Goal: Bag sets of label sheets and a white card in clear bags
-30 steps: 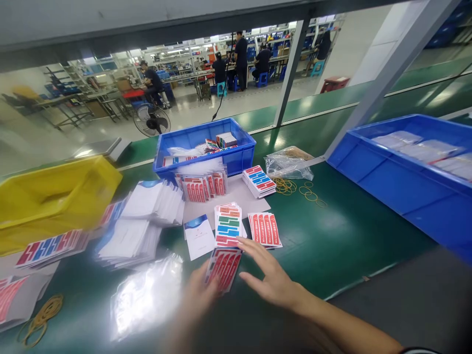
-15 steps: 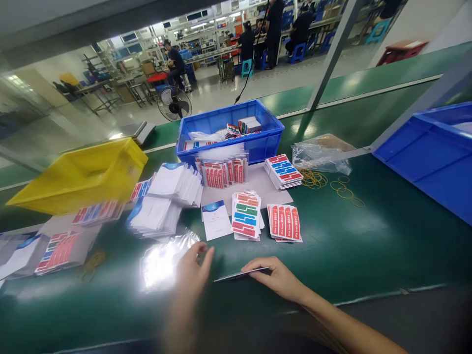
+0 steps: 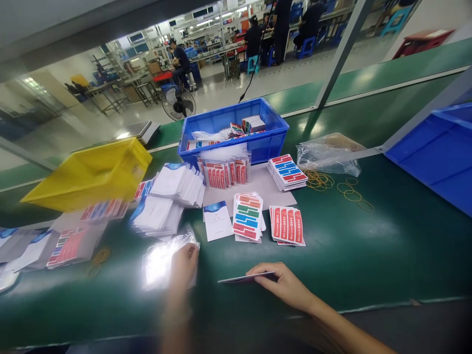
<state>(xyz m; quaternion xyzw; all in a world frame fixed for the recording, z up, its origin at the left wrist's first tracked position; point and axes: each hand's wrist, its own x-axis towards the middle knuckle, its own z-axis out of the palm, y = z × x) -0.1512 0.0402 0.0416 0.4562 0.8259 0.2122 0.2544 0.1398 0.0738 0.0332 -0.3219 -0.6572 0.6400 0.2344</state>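
Head cam: right hand pinches a thin sticker stack edge-on, low over the desk; it could fan out and slip. Left hand, blurry, fingers spread on the glossy clear bags, which probably slide. Red label pile and multicolour pile sit just behind, easy to knock.

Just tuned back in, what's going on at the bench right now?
A person is working at a green bench. The right hand holds a thin stack of cards edge-on, low over the bench. The left hand rests on a pile of clear plastic sleeves. Just beyond lie a coloured sticker stack, a red sticker stack, white leaflets and a blue bin.
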